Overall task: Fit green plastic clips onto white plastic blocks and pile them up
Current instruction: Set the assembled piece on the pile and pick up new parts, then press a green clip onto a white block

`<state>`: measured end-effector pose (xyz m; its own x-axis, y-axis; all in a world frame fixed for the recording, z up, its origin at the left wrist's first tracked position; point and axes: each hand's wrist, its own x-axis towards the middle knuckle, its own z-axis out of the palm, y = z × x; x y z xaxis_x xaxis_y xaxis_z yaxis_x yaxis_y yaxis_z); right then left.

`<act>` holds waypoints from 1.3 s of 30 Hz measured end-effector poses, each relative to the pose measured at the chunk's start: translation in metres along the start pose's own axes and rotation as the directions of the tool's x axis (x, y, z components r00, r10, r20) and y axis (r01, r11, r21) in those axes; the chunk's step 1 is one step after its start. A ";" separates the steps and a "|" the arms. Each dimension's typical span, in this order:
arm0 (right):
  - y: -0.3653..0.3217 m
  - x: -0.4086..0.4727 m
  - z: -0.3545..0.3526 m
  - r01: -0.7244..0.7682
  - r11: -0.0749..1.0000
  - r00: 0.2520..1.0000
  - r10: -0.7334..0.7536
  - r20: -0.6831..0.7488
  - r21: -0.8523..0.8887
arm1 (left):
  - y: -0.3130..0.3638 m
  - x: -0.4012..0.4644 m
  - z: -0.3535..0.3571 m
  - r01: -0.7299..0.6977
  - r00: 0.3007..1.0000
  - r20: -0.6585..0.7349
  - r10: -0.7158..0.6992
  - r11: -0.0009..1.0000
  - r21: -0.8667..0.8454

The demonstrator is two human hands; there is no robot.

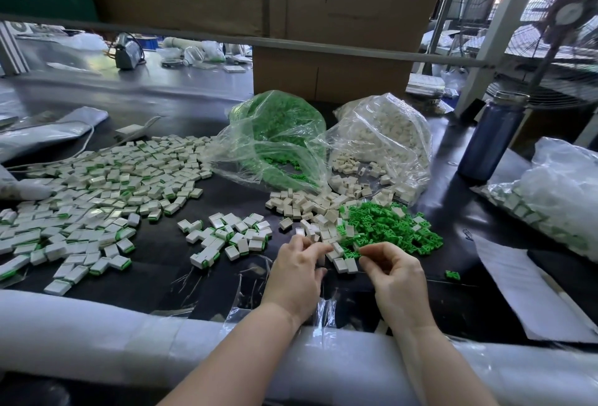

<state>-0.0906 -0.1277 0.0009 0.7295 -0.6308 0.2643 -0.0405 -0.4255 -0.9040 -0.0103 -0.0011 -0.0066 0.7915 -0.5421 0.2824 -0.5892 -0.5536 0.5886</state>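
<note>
both curled hands, left hand (299, 268) and right hand (393, 271), pick at white blocks (336, 255) between them.

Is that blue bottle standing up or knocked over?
Upright: the blue bottle stands on its base on the table, cap on top.

hands (349, 271) picking among white blocks (310, 208), green clips (388, 226)
</note>
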 end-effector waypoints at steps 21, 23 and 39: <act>-0.011 -0.003 -0.001 -0.049 0.970 0.984 0.005 0.178 0.240 | 0.006 -0.004 -0.015 0.214 0.969 0.238 -0.069 0.713 -0.667; -0.012 -0.003 0.000 -0.035 0.979 0.984 -0.002 0.180 0.200 | 0.007 -0.004 -0.015 0.212 0.969 0.238 -0.065 0.711 -0.670; -0.012 -0.004 0.000 -0.109 0.967 0.968 0.050 0.247 0.231 | 0.006 -0.005 -0.015 0.210 0.970 0.234 -0.069 0.729 -0.652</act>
<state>-0.0929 -0.1205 0.0112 0.8728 -0.4710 0.1278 0.0395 -0.1929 -0.9804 -0.0146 0.0079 0.0070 0.7702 -0.6353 0.0557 -0.1572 -0.1046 0.9820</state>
